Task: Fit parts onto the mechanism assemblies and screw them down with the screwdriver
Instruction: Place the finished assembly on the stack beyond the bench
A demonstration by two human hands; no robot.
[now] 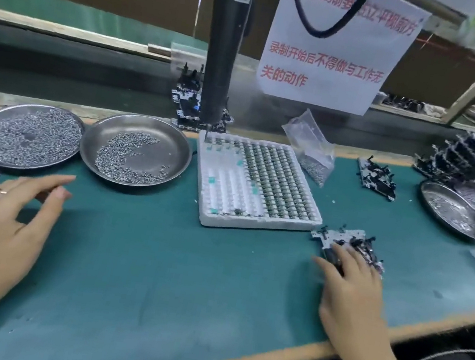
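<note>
While my right hand point(348, 280) rests with straight fingers on a mechanism assembly point(345, 242) just beside the foam tray point(223, 218), my left hand point(6, 222) hovers spread and holding nothing. I judge I'm fetching the workpiece; next I need a part, a screw, then the hanging screwdriver point(223, 51).

Green mat point(126, 271), silver dishes point(137, 149), white foam tray point(211, 216), white sign point(337, 45) with red lettering.
</note>
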